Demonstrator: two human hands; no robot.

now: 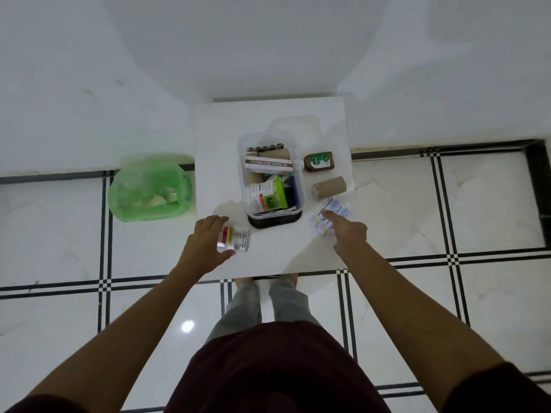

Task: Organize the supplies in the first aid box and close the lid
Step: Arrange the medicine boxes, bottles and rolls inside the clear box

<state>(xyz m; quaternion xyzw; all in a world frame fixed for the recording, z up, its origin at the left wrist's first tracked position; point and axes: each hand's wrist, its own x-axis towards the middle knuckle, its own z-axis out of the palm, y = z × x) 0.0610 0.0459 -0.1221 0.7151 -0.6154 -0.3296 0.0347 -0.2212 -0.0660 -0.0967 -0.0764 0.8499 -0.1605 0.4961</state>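
Table (214, 129): white, small.
Box (299, 186): clear, centred, open, half packed; lid (298, 126) apparently behind it.
Bottle (319, 162), bandage roll (329, 187): right of box, outside.
Left hand (205, 242): gripping pill strips (234, 238).
Right hand (348, 234): forefinger pressing sachets (331, 214).
Step, probably: gathering loose items. Next: lift into box.

Item, as I see it from above: one person, dark maroon short-sleeved top (277, 371), sleeves (495, 389) ending above the elbows, forearms bare. Left hand (205, 242) and right hand (348, 234) bare, no rings or watch visible. Below the top's hem: grey-green trousers (286, 302), bare feet (243, 283).
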